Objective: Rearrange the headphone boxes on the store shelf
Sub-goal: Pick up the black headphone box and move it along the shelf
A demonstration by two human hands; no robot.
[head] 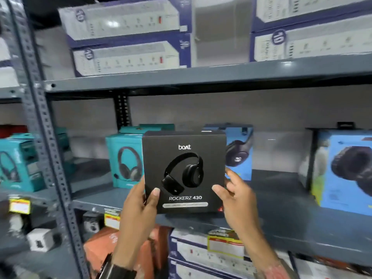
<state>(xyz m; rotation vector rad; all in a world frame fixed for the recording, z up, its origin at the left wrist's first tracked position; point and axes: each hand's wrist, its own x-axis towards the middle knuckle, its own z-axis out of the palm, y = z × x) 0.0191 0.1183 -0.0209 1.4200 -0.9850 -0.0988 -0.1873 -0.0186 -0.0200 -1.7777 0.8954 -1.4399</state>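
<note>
I hold a black headphone box (184,170) marked "boat Rockerz 430" upright in front of the middle shelf (281,200). My left hand (141,206) grips its lower left corner, thumb on the front face. My right hand (233,196) grips its lower right edge, thumb on the front and fingers behind. Behind the black box stand a teal headphone box (124,162) on its left and a blue headphone box (240,154) on its right. Another blue headphone box (346,172) stands at the far right of the shelf.
A grey slotted upright (43,137) runs down the left. White power-strip boxes (124,37) fill the upper shelf. More teal boxes (18,164) sit on the neighbouring rack at left. Orange boxes (104,250) and white boxes (201,254) lie on the lower shelf, with yellow price tags (224,244).
</note>
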